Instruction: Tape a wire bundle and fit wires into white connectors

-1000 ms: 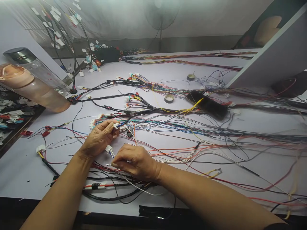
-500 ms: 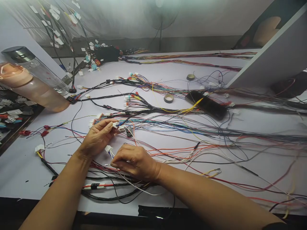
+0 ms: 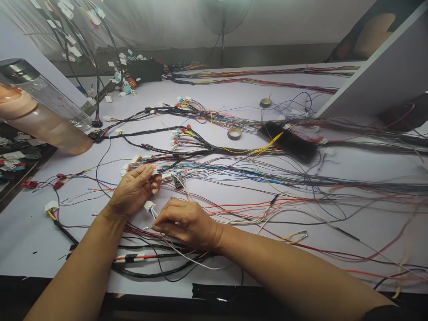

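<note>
White connector (image 3: 156, 171) — the left hand (image 3: 133, 191) pinches it.

Left hand (image 3: 137, 189) pinched a small white connector (image 3: 156, 171). Right hand (image 3: 187, 223), lower and near it, pinched a wire end (image 3: 147, 228), metal tip poking out left. Second white connector (image 3: 149, 205) sat between the two. Wire bundles (image 3: 230, 150) ran across the white tabletop (image 3: 30, 236). Dark phone (image 3: 294, 145) lay among wires farther back, tape roll (image 3: 234, 137) left of it; peach bottle (image 3: 43, 125) and clear bottle (image 3: 63, 96) showed far left.
</note>
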A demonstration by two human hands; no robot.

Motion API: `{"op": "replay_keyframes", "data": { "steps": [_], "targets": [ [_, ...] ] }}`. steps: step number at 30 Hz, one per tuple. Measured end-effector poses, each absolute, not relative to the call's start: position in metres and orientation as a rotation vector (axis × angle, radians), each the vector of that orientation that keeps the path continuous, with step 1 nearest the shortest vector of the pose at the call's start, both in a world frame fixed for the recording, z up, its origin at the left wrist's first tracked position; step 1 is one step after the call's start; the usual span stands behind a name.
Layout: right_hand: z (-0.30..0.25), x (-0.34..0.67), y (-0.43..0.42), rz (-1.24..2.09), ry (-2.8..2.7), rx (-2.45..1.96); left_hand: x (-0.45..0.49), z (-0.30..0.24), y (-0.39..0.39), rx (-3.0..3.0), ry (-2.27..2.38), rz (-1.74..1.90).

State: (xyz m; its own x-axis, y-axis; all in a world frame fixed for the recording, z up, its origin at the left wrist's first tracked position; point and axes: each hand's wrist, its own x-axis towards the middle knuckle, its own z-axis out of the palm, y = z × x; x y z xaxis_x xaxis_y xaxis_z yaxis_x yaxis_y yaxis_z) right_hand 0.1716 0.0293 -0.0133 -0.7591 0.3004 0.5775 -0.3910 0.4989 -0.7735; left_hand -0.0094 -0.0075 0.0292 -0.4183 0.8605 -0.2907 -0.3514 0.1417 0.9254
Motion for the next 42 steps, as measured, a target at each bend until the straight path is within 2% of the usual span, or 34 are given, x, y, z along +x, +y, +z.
{"op": "replay_keyframes", "data": {
  "steps": [24,30,35,38,42],
  "targets": [
    [-0.012,0.173,0.03,1.327,-2.099,0.054,-0.013,0.029,-0.011,0.607,1.367,1.353],
    [0.003,0.179,0.026,1.36,-2.099,-0.117,-0.014,0.029,-0.013,0.513,1.308,1.38],
    [0.024,0.18,0.048,1.185,-2.532,0.096,-0.016,0.029,-0.013,0.447,1.275,1.346],
    [0.034,0.171,0.078,1.111,-2.587,0.251,-0.018,0.028,-0.015,0.375,1.279,1.354],
    [0.028,0.151,0.123,0.932,-2.381,-0.117,-0.018,0.027,-0.014,0.342,1.28,1.339]
  ]
}}
